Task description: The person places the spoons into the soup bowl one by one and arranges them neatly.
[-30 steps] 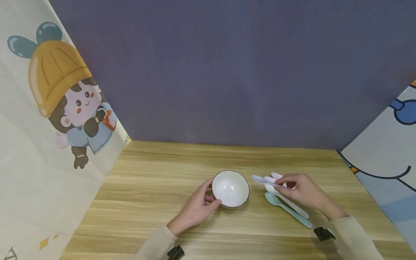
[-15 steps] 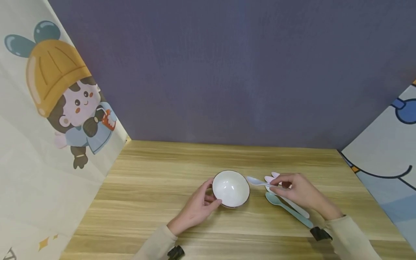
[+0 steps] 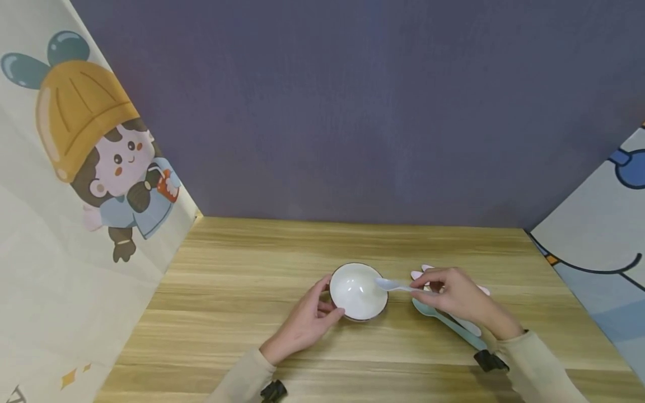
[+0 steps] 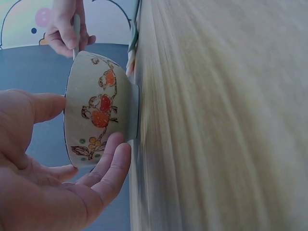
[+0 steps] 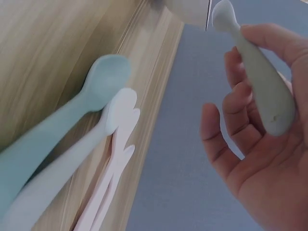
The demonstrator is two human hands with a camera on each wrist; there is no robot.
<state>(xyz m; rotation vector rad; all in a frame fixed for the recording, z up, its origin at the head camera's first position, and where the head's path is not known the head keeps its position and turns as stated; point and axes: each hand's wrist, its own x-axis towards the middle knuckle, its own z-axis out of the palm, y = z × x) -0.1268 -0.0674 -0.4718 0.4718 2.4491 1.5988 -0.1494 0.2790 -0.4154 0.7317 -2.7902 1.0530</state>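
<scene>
A white bowl (image 3: 359, 292) with a dark rim stands upright on the wooden table; the left wrist view shows orange and red fruit painted on its outside (image 4: 101, 113). My left hand (image 3: 304, 316) holds its left side, thumb at the rim and fingers against the wall. In my right hand (image 3: 456, 294) a pale grey-blue spoon (image 3: 393, 284) is pinched by its handle, its head over the bowl's right rim. Below that hand lie a teal spoon (image 3: 448, 323), a white spoon (image 5: 72, 163) and pale pink spoons (image 5: 108, 187), partly hidden in the head view.
The wooden table (image 3: 242, 268) runs back to a dark blue-grey wall panel (image 3: 322, 112). A cartoon-printed panel (image 3: 45, 268) stands at the left, and another printed panel (image 3: 599, 224) at the right.
My right hand has moved left with the spoon, bringing its head from above the other spoons to over the bowl's right rim. My left hand and the bowl have stayed in place.
</scene>
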